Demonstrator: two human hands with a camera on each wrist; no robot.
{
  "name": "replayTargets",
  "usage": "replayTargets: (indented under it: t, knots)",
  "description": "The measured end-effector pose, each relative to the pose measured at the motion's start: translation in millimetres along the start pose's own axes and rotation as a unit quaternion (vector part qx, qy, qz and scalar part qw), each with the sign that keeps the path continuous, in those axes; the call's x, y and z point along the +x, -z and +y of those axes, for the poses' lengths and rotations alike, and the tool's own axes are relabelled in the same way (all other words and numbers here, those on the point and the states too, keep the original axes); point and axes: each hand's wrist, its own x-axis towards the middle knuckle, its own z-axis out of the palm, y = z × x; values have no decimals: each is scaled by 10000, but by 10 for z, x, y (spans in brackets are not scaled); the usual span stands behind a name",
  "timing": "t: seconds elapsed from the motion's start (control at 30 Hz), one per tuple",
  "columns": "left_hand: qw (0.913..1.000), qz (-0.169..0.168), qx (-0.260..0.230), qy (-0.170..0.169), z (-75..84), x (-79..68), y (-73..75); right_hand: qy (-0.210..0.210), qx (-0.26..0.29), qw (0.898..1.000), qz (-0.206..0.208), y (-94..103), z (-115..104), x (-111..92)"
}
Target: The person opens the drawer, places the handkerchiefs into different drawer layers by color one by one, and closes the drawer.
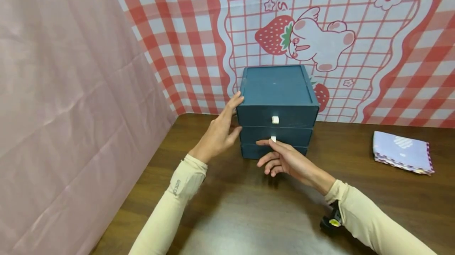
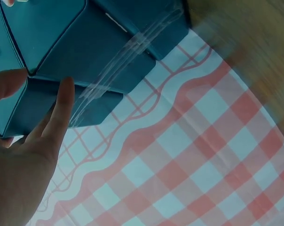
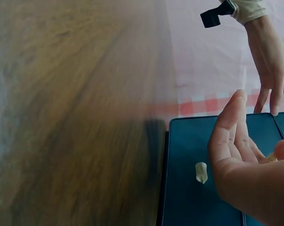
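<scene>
A dark teal drawer unit (image 1: 277,85) with three stacked drawers stands against the cloth backdrop, all drawers pushed in. My left hand (image 1: 217,133) rests along its left side, fingers straight and thumb near the front edge. Clear tape (image 2: 128,56) runs down that side in the left wrist view. At the middle drawer, my right hand (image 1: 291,164) pinches the small white knob (image 1: 273,138) between thumb and index finger; the other fingers are loosely bent below. Above it is the top drawer's white knob (image 1: 275,119). The bottom drawer's knob (image 3: 201,173) shows in the right wrist view.
A folded lilac cloth (image 1: 401,152) lies on the brown wooden table (image 1: 245,211) to the right. Behind the unit hangs a red-and-white checked strawberry cloth (image 1: 192,29). A pale pink curtain (image 1: 71,89) borders the left side.
</scene>
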Motion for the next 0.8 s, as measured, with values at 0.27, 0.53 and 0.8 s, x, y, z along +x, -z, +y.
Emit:
replayTargets:
  t: [0.27, 0.53, 0.8]
  knots:
    - [9972, 70, -217, 708, -27, -117, -135, -115, -266, 9988, 391, 112, -2, -171]
    - [9878, -328, -940, 1197, -79, -229, -284, -756, -657, 9930, 620, 242, 88, -228]
    - [9905, -221, -592, 1223, -72, -198, -354, -1240, -662, 9887, 517, 288, 183, -133]
